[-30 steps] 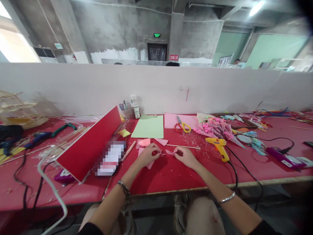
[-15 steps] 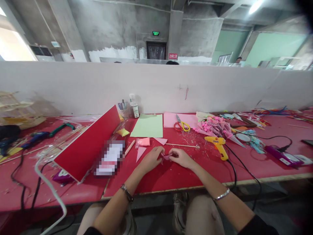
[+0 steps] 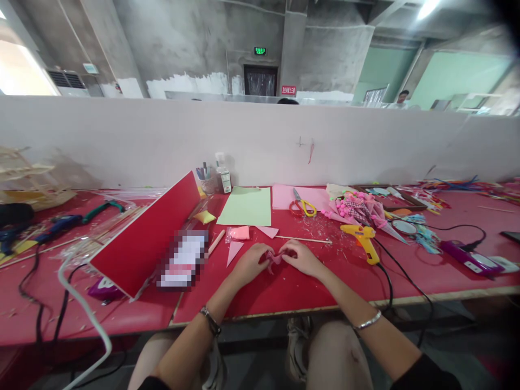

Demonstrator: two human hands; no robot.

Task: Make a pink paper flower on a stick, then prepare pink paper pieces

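Between my two hands, just above the red tabletop (image 3: 260, 295), is a small crumpled pink piece (image 3: 275, 259), paper or thin fabric; I cannot tell which. My left hand (image 3: 257, 261) pinches its left end, and my right hand (image 3: 301, 258) grips the right end with bent fingers. Beyond the hands lie two pink paper triangles, one on the left (image 3: 234, 252) and one at the back (image 3: 266, 232). A packet of pink clay-like material (image 3: 239, 233) rests near them. A thin wooden stick (image 3: 303, 239) stretches to the right from the back triangle.
A yellow hot glue gun (image 3: 361, 241) and its cord lie to the right. Scissors (image 3: 301, 206) rest on pink sheets (image 3: 282, 197), beside a green sheet (image 3: 246, 208). Left are a blurred phone (image 3: 182, 261) and a standing red board (image 3: 146, 238). Pink pompom crafts (image 3: 357, 208) sit back right.
My fingers have shifted slightly on the pink piece, and more of it shows between them. The view has tilted a little; the things on the table have stayed put.
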